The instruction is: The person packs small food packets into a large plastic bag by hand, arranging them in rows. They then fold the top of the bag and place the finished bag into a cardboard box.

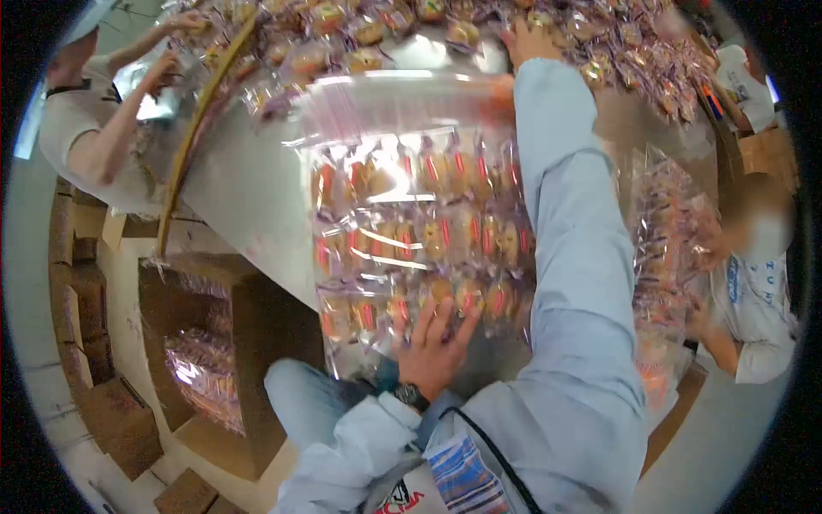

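Observation:
A large clear plastic bag point(411, 223) packed with rows of small wrapped snacks lies on a shiny metal table point(248, 197) in front of me. My left hand point(432, 347), with a watch on its wrist, presses flat with spread fingers on the bag's near end. My right hand point(527, 41) reaches far across the table, its light blue sleeve running over the bag, and rests at the heap of loose wrapped snacks point(377, 34) by the bag's open far end.
An open cardboard box point(214, 360) holding a filled bag stands on the floor at left, with stacked boxes beside it. One person point(94, 120) works at the table's far left. Another person point(753, 291) at the right handles a filled bag point(676, 240).

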{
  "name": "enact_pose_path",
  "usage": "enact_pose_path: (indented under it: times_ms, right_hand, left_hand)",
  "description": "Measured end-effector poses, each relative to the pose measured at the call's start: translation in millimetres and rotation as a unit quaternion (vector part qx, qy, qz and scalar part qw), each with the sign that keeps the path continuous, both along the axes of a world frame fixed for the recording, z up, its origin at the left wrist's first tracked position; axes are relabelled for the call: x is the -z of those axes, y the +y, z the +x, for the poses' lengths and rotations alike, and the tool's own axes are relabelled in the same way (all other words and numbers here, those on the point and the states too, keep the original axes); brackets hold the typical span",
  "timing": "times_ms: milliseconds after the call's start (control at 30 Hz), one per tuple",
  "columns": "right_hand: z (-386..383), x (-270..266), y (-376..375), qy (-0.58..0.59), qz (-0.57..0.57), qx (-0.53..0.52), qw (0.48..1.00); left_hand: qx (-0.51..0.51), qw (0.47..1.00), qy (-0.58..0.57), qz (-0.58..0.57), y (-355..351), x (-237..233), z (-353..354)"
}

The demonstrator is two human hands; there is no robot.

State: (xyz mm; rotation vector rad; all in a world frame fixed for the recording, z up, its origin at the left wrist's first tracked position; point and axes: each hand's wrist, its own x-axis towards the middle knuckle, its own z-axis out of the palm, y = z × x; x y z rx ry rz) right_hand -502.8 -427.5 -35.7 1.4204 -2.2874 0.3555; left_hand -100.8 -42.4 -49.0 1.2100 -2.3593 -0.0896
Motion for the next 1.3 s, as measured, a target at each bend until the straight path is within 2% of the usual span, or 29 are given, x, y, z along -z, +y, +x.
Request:
enact_pose_path:
  times_ms: [33,100,133,233,300,367,400,467,567,600,633,700,800,833,933,967,1067,1100,1167,1300]
  right_hand:
    - [3,-18,11,-0.067,0.051,-0.01,0.996]
    - [-2,-26,25,-0.004,0.031,-0.004,1.0]
    - [13,-55,46,-0.098,0.019,-0.013,0.995]
    - [32,-99,121,-0.21,-0.035,-0.138,0.967]
    - [52,-128,199,-0.14,-0.138,-0.3,0.933]
    - [97,-159,292,-0.299,-0.105,-0.296,0.901]
    - [122,-167,333,-0.215,-0.154,-0.262,0.928]
    - [154,-181,419,-0.258,-0.087,-0.252,0.929]
    - [221,-172,514,-0.491,-0.021,-0.131,0.861]
    - [234,-169,525,-0.339,0.014,-0.241,0.909]
    - [248,-162,535,-0.175,0.046,-0.337,0.924]
    - [275,-121,556,-0.185,0.077,-0.336,0.92]
    - [302,-81,560,-0.173,0.096,-0.231,0.953]
    - [300,-66,560,-0.16,0.092,-0.2,0.962]
    - [296,-35,553,-0.131,0.078,-0.14,0.978]
    - [294,-31,551,-0.129,0.07,-0.137,0.98]
    - [294,-32,538,-0.115,0.059,-0.124,0.984]
    - [296,-31,539,-0.112,0.06,-0.114,0.985]
    - [288,-22,539,-0.183,0.027,-0.138,0.973]
    - [283,-47,544,-0.312,-0.06,-0.208,0.925]
  left_hand:
    - [0.01,0.999,0.032,0.026,0,-4,0]
    - [0.008,1.0,0.017,0.01,-1,1,0]
    - [0.003,1.0,0.009,0.001,0,3,0]
    - [0.0,1.0,0.01,-0.025,-3,-1,-2]
    - [0.001,1.0,0.017,-0.007,-4,3,-3]
    - [0.006,0.999,0.007,0.031,-3,-10,-2]
    - [0.01,0.999,0.026,0.021,-3,-8,-1]
    - [0.008,0.999,0.043,-0.018,-5,-5,-3]
    - [0.025,0.999,0.048,-0.001,-5,-8,-2]
    - [0.026,0.999,0.041,0.006,-2,-16,0]
    - [0.033,0.999,0.033,0.012,-3,-25,2]
    - [0.051,0.998,0.033,0.022,-6,-26,2]
    - [0.091,0.994,-0.027,0.056,-8,-55,16]
    - [0.117,0.992,0.027,0.031,-9,-62,23]
    - [0.142,0.987,0.038,0.062,-16,-73,34]
    - [0.124,0.991,0.038,0.032,-12,-81,36]
    - [0.101,0.975,0.17,0.098,34,-84,44]
    - [0.115,0.972,0.146,0.145,58,-84,49]
    - [0.144,0.958,0.104,0.224,81,-85,52]
    - [0.143,0.942,0.167,0.252,85,-61,52]
